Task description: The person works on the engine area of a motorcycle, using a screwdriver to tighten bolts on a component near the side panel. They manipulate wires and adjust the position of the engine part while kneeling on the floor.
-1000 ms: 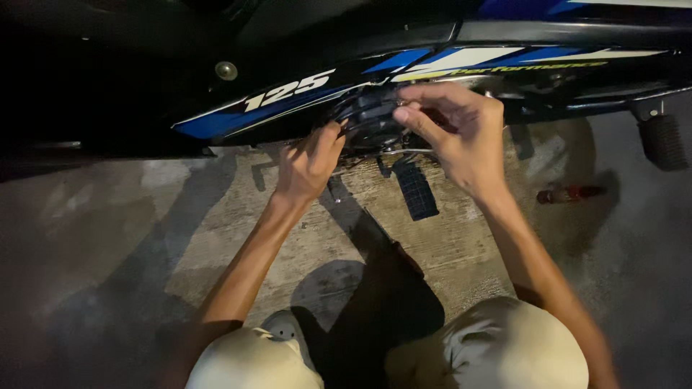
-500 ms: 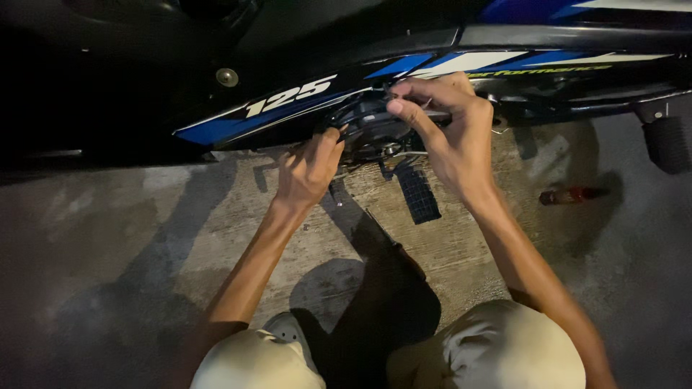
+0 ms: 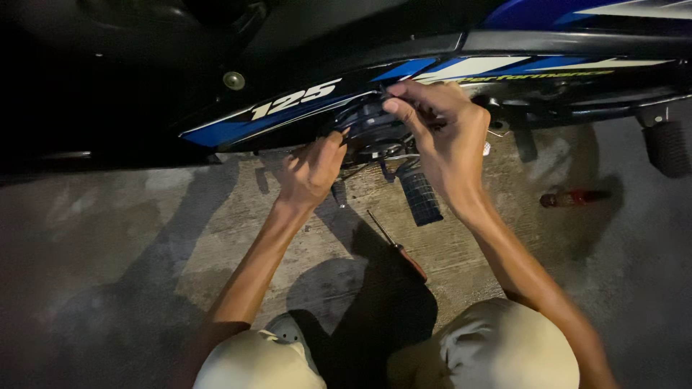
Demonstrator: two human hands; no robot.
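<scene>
I crouch beside a black and blue motorcycle (image 3: 303,101). My left hand (image 3: 310,169) has its fingers curled against the lower left edge of a round dark engine cover (image 3: 371,130) under the side panel. My right hand (image 3: 443,137) reaches over from the right, and its thumb and fingertips pinch at the cover's top edge. What lies between those fingertips is too dark to make out. A ribbed black foot peg (image 3: 419,196) hangs just below my right wrist.
A screwdriver with a reddish handle (image 3: 398,248) lies on the concrete between my arms. A small red tool (image 3: 573,197) lies to the right. A second foot peg (image 3: 667,148) sticks out at far right. My knees (image 3: 497,353) fill the bottom.
My right hand has slid up and left to the cover's top edge. My left hand stays at the lower left edge.
</scene>
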